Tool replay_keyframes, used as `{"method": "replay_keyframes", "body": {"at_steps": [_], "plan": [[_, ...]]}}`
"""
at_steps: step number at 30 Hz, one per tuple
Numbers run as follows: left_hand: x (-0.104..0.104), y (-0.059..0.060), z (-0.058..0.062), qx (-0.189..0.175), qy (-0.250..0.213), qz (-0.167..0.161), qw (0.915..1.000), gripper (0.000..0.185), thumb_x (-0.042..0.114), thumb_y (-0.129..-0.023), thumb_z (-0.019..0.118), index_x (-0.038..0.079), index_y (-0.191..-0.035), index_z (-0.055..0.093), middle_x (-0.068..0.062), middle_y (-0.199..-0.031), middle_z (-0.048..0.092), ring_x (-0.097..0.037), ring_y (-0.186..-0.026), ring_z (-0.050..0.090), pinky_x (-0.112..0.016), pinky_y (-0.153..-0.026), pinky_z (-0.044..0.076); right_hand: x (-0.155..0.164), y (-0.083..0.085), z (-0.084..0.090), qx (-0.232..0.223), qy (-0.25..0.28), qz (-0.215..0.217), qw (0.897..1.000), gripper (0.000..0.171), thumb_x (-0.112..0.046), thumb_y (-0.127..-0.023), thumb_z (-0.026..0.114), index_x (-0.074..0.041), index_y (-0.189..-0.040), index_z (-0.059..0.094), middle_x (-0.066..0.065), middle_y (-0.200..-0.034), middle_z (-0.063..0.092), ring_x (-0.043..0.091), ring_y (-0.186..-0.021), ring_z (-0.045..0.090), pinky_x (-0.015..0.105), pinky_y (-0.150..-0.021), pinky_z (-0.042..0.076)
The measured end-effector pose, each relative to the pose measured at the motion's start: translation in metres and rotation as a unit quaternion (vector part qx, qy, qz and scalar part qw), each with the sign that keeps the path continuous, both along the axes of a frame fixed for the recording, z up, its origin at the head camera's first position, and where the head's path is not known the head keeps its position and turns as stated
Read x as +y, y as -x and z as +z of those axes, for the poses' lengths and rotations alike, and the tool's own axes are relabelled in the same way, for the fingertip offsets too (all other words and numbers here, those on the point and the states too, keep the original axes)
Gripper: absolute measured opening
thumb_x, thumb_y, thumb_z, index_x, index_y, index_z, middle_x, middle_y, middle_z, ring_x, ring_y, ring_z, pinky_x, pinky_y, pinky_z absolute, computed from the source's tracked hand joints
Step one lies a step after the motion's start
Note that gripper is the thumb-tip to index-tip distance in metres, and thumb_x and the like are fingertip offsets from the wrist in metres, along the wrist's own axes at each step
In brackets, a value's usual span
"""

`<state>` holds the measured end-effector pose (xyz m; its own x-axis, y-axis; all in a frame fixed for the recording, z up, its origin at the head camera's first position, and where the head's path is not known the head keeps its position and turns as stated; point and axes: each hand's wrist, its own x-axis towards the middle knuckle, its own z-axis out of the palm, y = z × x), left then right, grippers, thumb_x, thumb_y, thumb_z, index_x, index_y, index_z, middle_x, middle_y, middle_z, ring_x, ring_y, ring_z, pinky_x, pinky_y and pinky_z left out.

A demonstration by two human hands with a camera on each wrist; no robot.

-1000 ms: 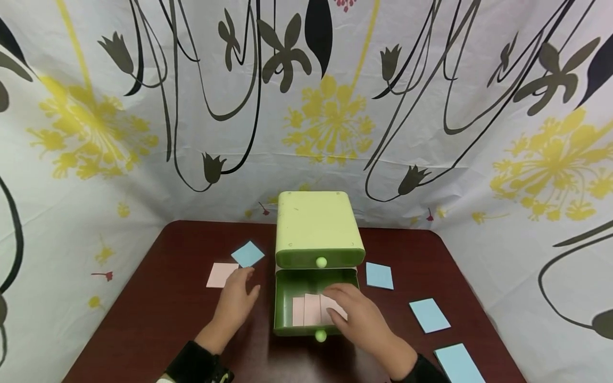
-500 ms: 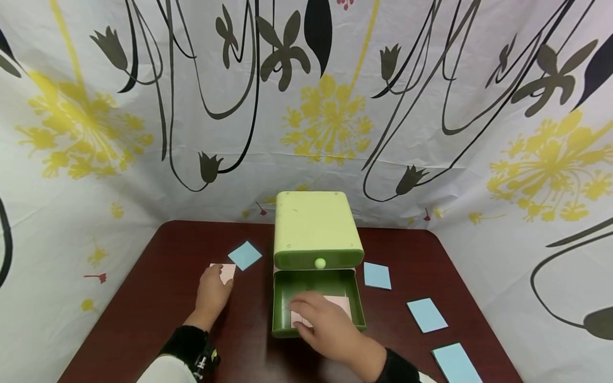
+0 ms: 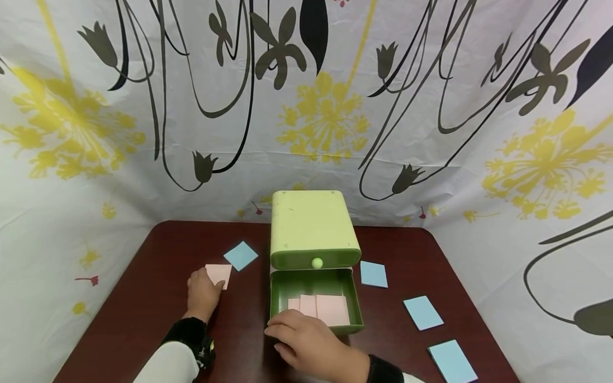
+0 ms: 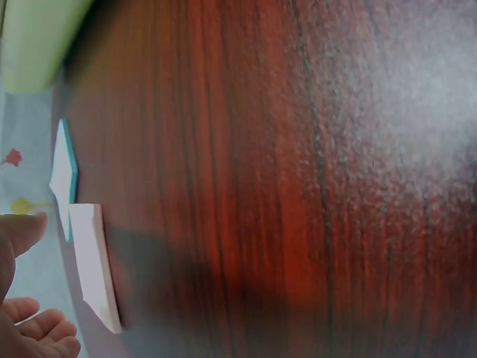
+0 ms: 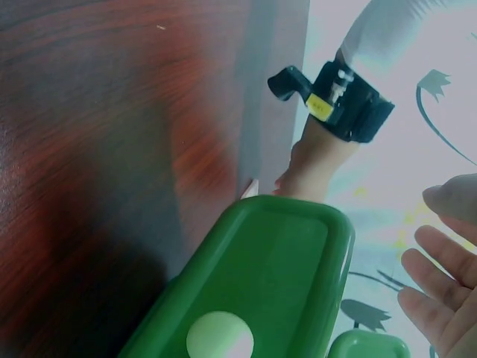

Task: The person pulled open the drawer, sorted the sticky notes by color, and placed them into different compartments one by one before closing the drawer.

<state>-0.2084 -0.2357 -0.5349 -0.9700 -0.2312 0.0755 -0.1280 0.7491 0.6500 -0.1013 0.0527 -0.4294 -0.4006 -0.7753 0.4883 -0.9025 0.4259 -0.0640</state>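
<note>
A light green two-drawer box (image 3: 313,229) stands mid-table. Its lower drawer (image 3: 356,306) is pulled out, and several pink cards (image 3: 330,309) lie flat inside. My right hand (image 3: 282,331) rests at the drawer's front edge with fingers (image 5: 447,298) straight, holding nothing; the drawer front (image 5: 276,261) and its pale knob (image 5: 220,337) show in the right wrist view. My left hand (image 3: 209,284) touches the near edge of a pink card (image 3: 218,273) lying on the table, with thumb and fingers (image 4: 22,230) spread beside that pink card (image 4: 93,265).
A blue card (image 3: 241,255) lies just beyond the pink one. Three more blue cards (image 3: 373,274) (image 3: 422,313) (image 3: 452,361) lie to the right of the box. The dark wooden table (image 3: 143,319) is walled by a flowered cloth (image 3: 431,133) at the back and sides.
My right hand drew back out of the drawer to its front edge, uncovering the pink cards. My left hand slid left onto the loose pink card.
</note>
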Motion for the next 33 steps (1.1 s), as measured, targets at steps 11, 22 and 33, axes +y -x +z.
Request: {"method": "replay_keyframes", "body": {"at_steps": [11,22,33], "plan": [[-0.006,0.006,-0.01,-0.007,0.014,0.021,0.9997,0.06,0.021,-0.085,0.072,-0.022,-0.11,0.039,-0.039,-0.104,0.043,-0.05,-0.101,0.039,-0.057,-0.088,0.032,-0.004,-0.004,-0.003,-0.019,-0.002,0.029,0.999,0.028,-0.013,-0.086,0.072,-0.012,-0.113,0.067,-0.002,-0.115,0.061,0.008,-0.106,0.057,0.013,-0.091,0.046],[-0.006,0.009,-0.006,-0.037,0.033,0.041,0.9979,0.063,0.023,-0.078,0.077,-0.023,-0.103,0.041,-0.04,-0.1,0.043,-0.05,-0.098,0.039,-0.057,-0.084,0.031,-0.003,-0.003,-0.002,-0.027,-0.006,0.024,0.999,0.031,-0.014,-0.086,0.073,-0.015,-0.116,0.065,-0.003,-0.116,0.06,0.007,-0.107,0.056,0.012,-0.091,0.045],[-0.007,0.019,-0.002,-0.091,0.044,0.024,0.9946,0.056,0.024,-0.079,0.075,-0.023,-0.094,0.05,-0.037,-0.092,0.051,-0.05,-0.095,0.042,-0.054,-0.077,0.031,0.001,-0.001,-0.004,-0.029,-0.01,0.009,0.999,0.03,-0.015,-0.085,0.074,-0.014,-0.114,0.066,-0.003,-0.115,0.062,0.008,-0.107,0.056,0.013,-0.09,0.046]]}}
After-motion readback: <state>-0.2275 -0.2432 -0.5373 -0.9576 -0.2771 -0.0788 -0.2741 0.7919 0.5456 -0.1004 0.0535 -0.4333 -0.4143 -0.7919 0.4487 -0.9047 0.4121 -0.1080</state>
